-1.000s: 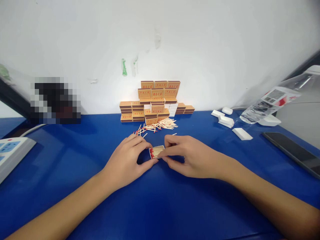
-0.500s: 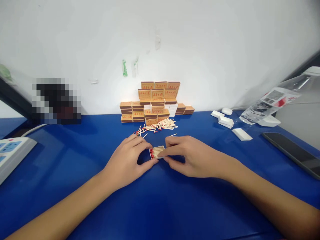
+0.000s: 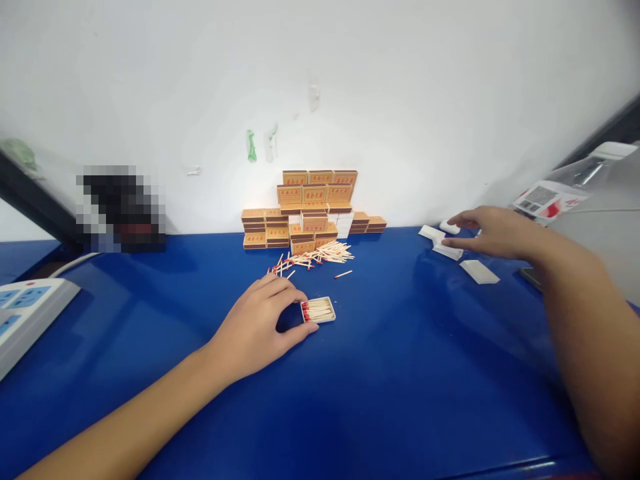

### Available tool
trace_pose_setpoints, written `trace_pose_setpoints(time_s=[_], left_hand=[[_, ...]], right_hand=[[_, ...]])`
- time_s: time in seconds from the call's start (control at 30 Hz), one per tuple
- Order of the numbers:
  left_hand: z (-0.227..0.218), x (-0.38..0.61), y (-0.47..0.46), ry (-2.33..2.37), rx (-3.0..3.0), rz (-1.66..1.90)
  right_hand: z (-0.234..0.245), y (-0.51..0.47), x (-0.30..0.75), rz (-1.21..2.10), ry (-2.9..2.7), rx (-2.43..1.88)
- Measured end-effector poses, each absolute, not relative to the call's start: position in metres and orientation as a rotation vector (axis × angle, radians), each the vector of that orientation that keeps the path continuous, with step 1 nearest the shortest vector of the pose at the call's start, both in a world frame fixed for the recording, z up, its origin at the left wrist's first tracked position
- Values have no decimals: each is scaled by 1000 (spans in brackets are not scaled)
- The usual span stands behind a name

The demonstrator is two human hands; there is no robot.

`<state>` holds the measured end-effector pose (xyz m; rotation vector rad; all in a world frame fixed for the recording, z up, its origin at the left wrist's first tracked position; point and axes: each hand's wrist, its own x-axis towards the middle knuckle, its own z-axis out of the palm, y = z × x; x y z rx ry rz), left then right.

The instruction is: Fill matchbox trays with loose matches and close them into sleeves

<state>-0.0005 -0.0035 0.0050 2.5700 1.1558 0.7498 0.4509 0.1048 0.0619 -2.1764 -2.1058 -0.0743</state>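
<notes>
- Tray (image 3: 333, 312) of red-headed matches (image 3: 320, 309): flat on the blue surface (image 3: 320, 413), roughly midway between its left and right edges.
- Left hand (image 3: 260, 320): thumb and forefinger clamped on the tray's left end.
- Right hand (image 3: 500, 233): thumb and fingers apart, at white pieces (image 3: 479, 272) near the back right corner; contact I cannot tell.
- Matchboxes (image 3: 315, 195): stacked along the back edge, behind loose matches (image 3: 334, 252).

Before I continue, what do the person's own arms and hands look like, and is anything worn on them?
Left hand and right hand are both ungloved; no ring, watch or bracelet shows. Left forearm and right forearm are bare, with no sleeve in view.
</notes>
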Motion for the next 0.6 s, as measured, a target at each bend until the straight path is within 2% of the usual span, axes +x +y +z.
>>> trace_pose_setpoints(time_s=[0.1,0.27,0.47,0.6], left_hand=[[5,0,-3,1134,2561,755],[5,0,0,1117,2554,761],[3,-4,2,1136,2561,770],[2,-5,2,1150,2577,782]], right_hand=[[50,108,450,10,-2105,-2081],[36,135,392,20,-2181,-1762],[28,176,361,351,-2048,-1775],[25,177,368,402,-2004,-1697]])
